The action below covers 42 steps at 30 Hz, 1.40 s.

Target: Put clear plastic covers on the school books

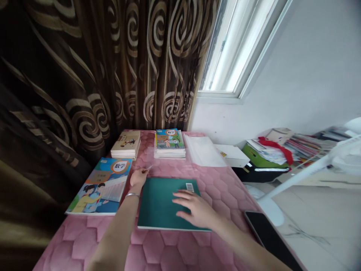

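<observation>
My left hand is closed in a pinch at the edge of a clear plastic sheet, just past the far left corner of a green book. The sheet is see-through, so its outline is hard to follow. Over the right part of the green book, my right hand has its fingers spread, at or just above the cover. A white barcode label shows near the book's far right corner. To the left of my left arm lies a blue maths textbook with cartoon children on its cover.
At the back of the pink quilted table cover stand a stack of tan books, a stack topped by another maths textbook, and white plastic sleeves. A black phone lies at the right edge, by a white stand.
</observation>
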Each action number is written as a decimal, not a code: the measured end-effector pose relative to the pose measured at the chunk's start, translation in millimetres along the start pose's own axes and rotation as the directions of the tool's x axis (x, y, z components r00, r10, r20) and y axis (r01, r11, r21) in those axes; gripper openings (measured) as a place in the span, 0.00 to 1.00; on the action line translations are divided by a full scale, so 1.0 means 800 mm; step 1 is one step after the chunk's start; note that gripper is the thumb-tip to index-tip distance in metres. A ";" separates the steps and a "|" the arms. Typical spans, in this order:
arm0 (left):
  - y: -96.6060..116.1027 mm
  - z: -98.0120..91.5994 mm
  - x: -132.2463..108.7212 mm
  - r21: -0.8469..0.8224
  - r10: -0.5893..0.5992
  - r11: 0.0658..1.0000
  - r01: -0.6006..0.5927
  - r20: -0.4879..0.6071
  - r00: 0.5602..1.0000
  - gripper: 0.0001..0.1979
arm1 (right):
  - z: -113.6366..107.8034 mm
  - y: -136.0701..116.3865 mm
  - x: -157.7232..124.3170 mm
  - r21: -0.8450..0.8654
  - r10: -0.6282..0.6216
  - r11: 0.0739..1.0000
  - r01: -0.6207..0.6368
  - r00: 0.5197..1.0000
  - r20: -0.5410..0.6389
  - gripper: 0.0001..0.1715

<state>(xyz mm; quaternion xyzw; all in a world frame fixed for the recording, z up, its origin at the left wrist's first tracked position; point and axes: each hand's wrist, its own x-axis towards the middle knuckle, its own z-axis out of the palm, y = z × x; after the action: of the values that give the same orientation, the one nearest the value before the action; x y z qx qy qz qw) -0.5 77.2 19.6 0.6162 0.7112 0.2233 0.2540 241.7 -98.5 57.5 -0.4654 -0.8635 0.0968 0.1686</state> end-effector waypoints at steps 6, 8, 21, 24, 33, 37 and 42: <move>-0.012 0.004 0.012 -0.061 0.071 0.996 -0.070 0.011 0.997 0.09 | 0.014 -0.024 -0.043 0.045 0.085 0.995 -0.091 0.989 0.119 0.31; -0.019 0.006 0.015 -0.111 0.114 0.987 -0.113 0.009 0.993 0.09 | 0.019 -0.023 -0.045 0.047 0.100 0.993 -0.105 0.990 0.103 0.27; -0.062 0.002 -0.013 -0.354 0.417 0.845 -0.402 -0.036 0.908 0.13 | 0.021 -0.022 -0.042 -0.020 0.016 1.000 -0.013 0.989 0.147 0.17; -0.058 -0.004 -0.019 -0.357 0.437 0.840 -0.410 -0.005 0.900 0.13 | 0.018 -0.027 -0.042 -0.182 -0.029 0.982 0.049 0.993 0.111 0.16; -0.056 -0.033 -0.056 -0.563 0.529 0.755 -0.336 0.218 0.820 0.17 | -0.038 -0.002 0.008 -0.429 0.000 0.880 -0.203 0.904 -0.427 0.18; -0.043 -0.026 -0.059 -0.575 0.419 0.780 -0.249 0.185 0.889 0.17 | -0.044 0.008 0.043 -0.410 0.094 0.851 -0.328 0.864 -0.495 0.18; -0.041 -0.017 -0.059 -0.523 0.386 0.810 -0.265 0.134 0.913 0.14 | -0.025 -0.007 0.073 -0.420 0.068 0.856 -0.302 0.870 -0.488 0.23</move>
<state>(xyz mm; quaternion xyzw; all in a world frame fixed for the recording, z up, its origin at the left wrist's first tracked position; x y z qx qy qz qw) -29.0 25.7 13.9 0.6657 0.4782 0.3638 0.4425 215.6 -52.6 89.5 -0.5850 -0.7454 -0.2173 0.2344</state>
